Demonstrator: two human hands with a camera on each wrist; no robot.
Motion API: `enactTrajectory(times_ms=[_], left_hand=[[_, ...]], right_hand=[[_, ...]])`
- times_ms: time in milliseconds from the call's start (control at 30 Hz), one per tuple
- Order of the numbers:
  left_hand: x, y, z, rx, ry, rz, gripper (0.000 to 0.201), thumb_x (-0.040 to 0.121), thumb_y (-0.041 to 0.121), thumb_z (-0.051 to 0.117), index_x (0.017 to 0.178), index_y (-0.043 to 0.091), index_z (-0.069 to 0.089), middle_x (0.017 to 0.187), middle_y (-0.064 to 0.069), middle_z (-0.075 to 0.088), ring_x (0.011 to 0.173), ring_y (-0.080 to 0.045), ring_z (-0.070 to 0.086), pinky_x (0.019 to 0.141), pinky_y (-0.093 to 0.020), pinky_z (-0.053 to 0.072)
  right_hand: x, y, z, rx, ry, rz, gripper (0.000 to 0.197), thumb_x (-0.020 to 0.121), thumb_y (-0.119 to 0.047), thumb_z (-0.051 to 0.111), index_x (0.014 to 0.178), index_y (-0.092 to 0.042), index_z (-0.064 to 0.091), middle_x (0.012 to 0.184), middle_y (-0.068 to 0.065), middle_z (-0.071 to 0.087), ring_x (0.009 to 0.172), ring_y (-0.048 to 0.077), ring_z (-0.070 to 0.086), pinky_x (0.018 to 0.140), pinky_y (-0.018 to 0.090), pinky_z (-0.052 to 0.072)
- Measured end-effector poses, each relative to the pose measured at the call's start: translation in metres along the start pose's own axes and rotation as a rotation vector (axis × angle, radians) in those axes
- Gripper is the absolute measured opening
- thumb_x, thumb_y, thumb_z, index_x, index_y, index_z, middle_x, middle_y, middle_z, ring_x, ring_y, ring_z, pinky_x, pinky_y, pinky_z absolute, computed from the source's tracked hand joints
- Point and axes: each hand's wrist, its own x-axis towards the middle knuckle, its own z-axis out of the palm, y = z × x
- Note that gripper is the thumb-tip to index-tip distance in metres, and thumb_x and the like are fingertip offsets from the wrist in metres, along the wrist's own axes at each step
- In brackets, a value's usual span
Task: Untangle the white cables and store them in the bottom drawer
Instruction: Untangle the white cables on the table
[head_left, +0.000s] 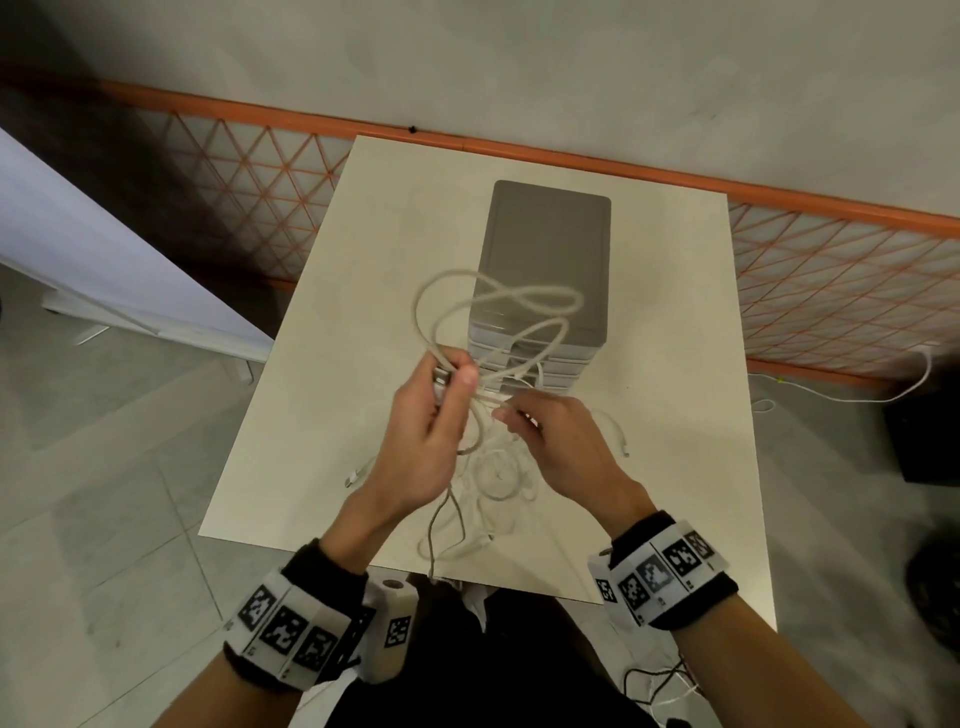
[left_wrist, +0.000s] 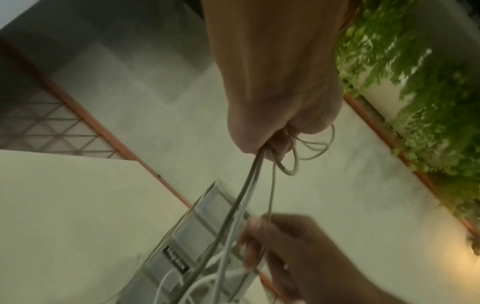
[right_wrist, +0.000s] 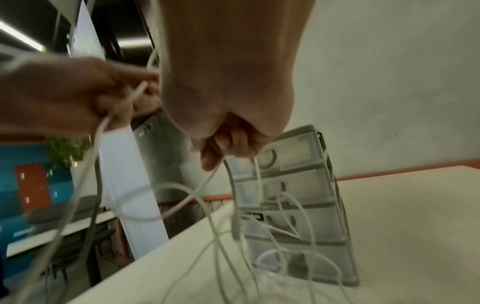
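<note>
A tangle of white cables (head_left: 498, 306) hangs in the air in front of a grey drawer unit (head_left: 545, 270) standing on the cream table (head_left: 675, 364). My left hand (head_left: 441, 410) is raised and grips a bunch of cable loops (left_wrist: 291, 162) in its curled fingers. My right hand (head_left: 540, 426), just beside it and lower, pinches a strand (right_wrist: 231, 181) of the same tangle. More cable (head_left: 498, 478) trails onto the table below both hands, with plug ends lying loose (head_left: 626, 452). The stacked drawers (right_wrist: 296, 205) all look closed.
The table's near edge (head_left: 467, 571) is just below my wrists. An orange lattice fence (head_left: 831, 291) runs behind the table. A white panel (head_left: 104, 260) leans at the left. Another cable (head_left: 857, 395) lies on the floor at the right.
</note>
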Motion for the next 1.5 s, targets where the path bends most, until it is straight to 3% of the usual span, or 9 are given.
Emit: enactTrajectory(times_ms=[200,400,500,800,967,1033,1100,1267,1500], left_hand=[[-0.002,0.041,-0.018,-0.06,0.08,0.136,0.015,0.101,0.028,0.046,0.09,0.019,0.051,0.061,-0.017,0.029,0.047,-0.011,0.026,0.041,-0.021,0.025],[-0.007,0.044,-0.028,0.212,0.058,0.121,0.015,0.101,0.031,0.046,0.089,0.025,0.051,0.059,0.01,0.041,0.049,-0.015,0.029,0.046,-0.029,0.028],[-0.015,0.038,-0.045,0.394,0.048,0.079,0.019,0.105,0.028,0.045,0.086,0.029,0.048,0.057,0.011,0.041,0.049,-0.007,0.031,0.05,-0.019,0.03],[-0.103,0.047,-0.117,0.655,0.082,-0.21,0.021,0.1,0.031,0.05,0.086,0.016,0.057,0.057,-0.002,0.051,0.053,-0.013,0.044,0.053,-0.018,0.036],[-0.161,0.051,-0.135,0.843,0.236,-0.419,0.055,0.087,0.061,0.049,0.113,0.015,0.063,0.08,0.001,0.068,0.07,-0.006,0.062,0.063,-0.011,0.037],[-0.175,0.047,-0.137,0.947,0.292,-0.45,0.073,0.085,0.063,0.051,0.14,0.015,0.052,0.107,-0.008,0.072,0.098,-0.021,0.068,0.075,-0.02,0.04],[-0.179,0.04,-0.137,0.954,0.361,-0.474,0.072,0.084,0.061,0.053,0.137,0.013,0.054,0.11,-0.009,0.073,0.101,-0.025,0.068,0.076,-0.022,0.04],[-0.156,0.021,-0.121,0.729,0.408,-0.373,0.031,0.098,0.034,0.057,0.08,0.01,0.057,0.048,-0.009,0.053,0.049,-0.026,0.044,0.053,-0.029,0.036],[-0.1,-0.004,-0.102,0.463,0.447,-0.317,0.041,0.104,0.03,0.051,0.068,0.013,0.043,0.052,-0.009,0.039,0.063,-0.041,0.046,0.061,-0.045,0.041]], right_hand=[[-0.009,0.025,0.019,0.092,-0.061,0.041,0.02,0.103,-0.025,0.052,0.105,-0.014,0.068,0.097,-0.006,0.072,0.085,0.013,0.065,0.078,0.036,0.052],[0.0,0.021,0.011,0.077,-0.112,0.035,0.027,0.102,-0.028,0.05,0.119,-0.015,0.068,0.11,-0.007,0.066,0.094,0.007,0.06,0.083,0.026,0.049],[-0.007,0.007,0.01,0.113,-0.17,-0.012,0.031,0.101,-0.024,0.054,0.128,-0.015,0.064,0.118,-0.01,0.053,0.084,-0.001,0.052,0.081,0.013,0.04],[-0.012,-0.065,0.074,0.282,-0.376,-0.28,0.017,0.097,-0.009,0.059,0.111,-0.003,0.067,0.101,-0.004,0.053,0.08,-0.008,0.049,0.077,0.007,0.038],[-0.025,-0.091,0.151,0.093,-0.816,-0.403,0.01,0.096,-0.006,0.052,0.099,-0.005,0.062,0.096,-0.003,0.049,0.079,0.006,0.047,0.072,0.011,0.037],[-0.033,-0.079,0.176,-0.18,-0.999,-0.436,0.013,0.094,-0.01,0.054,0.104,-0.007,0.062,0.104,0.003,0.055,0.094,0.019,0.054,0.076,0.023,0.041],[-0.034,-0.07,0.181,-0.296,-1.089,-0.271,0.02,0.09,-0.005,0.053,0.109,-0.008,0.058,0.11,0.007,0.056,0.103,0.025,0.055,0.079,0.029,0.043],[-0.015,-0.061,0.163,-0.246,-0.879,-0.064,0.028,0.091,-0.008,0.054,0.119,-0.007,0.057,0.114,0.011,0.06,0.104,0.029,0.057,0.088,0.04,0.05],[0.034,-0.042,0.168,-0.17,-0.604,-0.044,0.036,0.094,-0.001,0.046,0.128,-0.005,0.056,0.121,0.011,0.056,0.11,0.029,0.052,0.087,0.035,0.043]])
